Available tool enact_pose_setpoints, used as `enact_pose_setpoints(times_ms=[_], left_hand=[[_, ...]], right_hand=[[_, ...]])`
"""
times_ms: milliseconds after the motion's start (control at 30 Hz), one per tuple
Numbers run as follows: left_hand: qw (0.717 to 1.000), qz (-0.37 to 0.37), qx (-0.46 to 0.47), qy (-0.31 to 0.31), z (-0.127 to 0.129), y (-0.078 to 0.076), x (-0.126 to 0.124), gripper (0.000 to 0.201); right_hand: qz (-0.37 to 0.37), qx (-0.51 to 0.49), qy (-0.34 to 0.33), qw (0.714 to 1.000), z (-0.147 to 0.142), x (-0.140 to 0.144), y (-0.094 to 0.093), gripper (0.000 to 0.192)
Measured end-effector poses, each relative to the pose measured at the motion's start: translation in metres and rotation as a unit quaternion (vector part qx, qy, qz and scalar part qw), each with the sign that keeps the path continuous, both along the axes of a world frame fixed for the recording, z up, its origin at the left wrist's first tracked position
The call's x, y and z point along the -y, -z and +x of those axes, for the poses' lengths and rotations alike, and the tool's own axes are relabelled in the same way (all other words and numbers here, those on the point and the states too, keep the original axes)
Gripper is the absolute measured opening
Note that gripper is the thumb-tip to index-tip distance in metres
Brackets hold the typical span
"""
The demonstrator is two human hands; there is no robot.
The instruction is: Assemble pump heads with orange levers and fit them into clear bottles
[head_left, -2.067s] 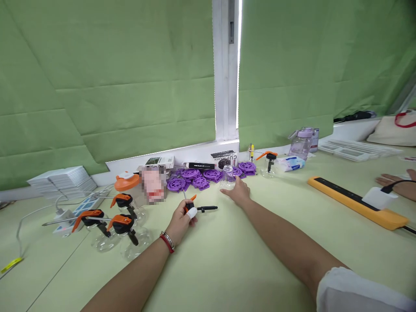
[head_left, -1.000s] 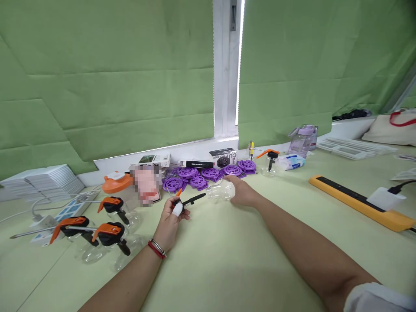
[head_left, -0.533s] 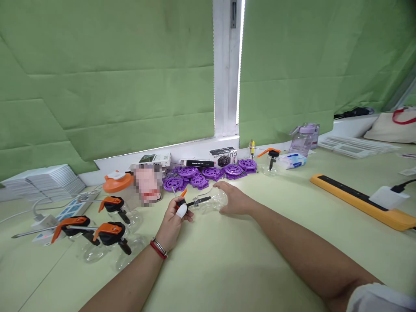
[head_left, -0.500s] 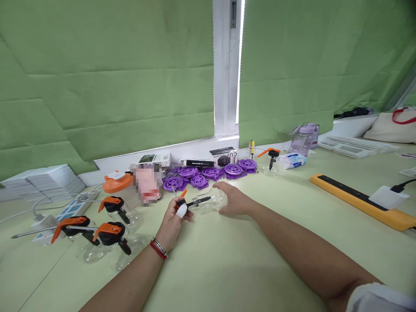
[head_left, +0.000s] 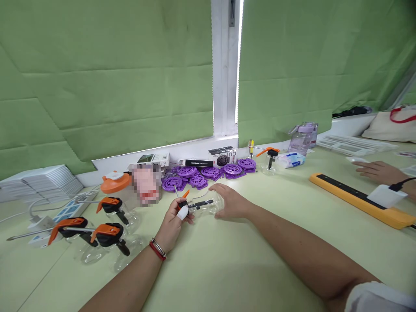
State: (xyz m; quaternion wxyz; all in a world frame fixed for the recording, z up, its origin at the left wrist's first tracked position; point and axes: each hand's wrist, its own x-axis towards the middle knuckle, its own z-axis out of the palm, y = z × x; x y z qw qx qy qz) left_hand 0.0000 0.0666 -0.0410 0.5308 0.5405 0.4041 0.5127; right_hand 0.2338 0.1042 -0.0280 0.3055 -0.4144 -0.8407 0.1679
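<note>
My left hand (head_left: pixel 175 216), a white wrap on its thumb, is closed around a spray head (head_left: pixel 183 205) with a black body and an orange lever. My right hand (head_left: pixel 230 201) grips the base end of a clear bottle (head_left: pixel 208 205), which lies on its side in the air with its neck toward the left hand. The spray head's dark tube reaches inside the bottle, and the head sits at the neck. Whether the two are joined, I cannot tell. Several similar bottles with orange levers, one being this spray bottle (head_left: pixel 108 236), stand left of my left arm.
Purple plastic pieces (head_left: pixel 185 172) lie behind my hands. Another spray bottle (head_left: pixel 271 161) stands at the back beside a tissue pack (head_left: pixel 290 160). A yellow power strip (head_left: pixel 357 199) is at right, near another person's hand (head_left: pixel 378 170). A pink pixelated item (head_left: pixel 145 184) is at left.
The bottle has moved slightly left toward the spray head, so the tube and head are closer into its neck. Another person's hand has come in at the right edge.
</note>
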Motion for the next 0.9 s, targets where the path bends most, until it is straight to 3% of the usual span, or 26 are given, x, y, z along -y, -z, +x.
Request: enact_pose_setpoints(times_ms=[900], left_hand=[[1.000, 0.000, -0.013, 0.008, -0.0024, 0.0025, -0.0020, 0.035]], right_hand=[[0.005, 0.000, -0.010, 1.000, -0.0011, 0.0029, -0.0017, 0.085]])
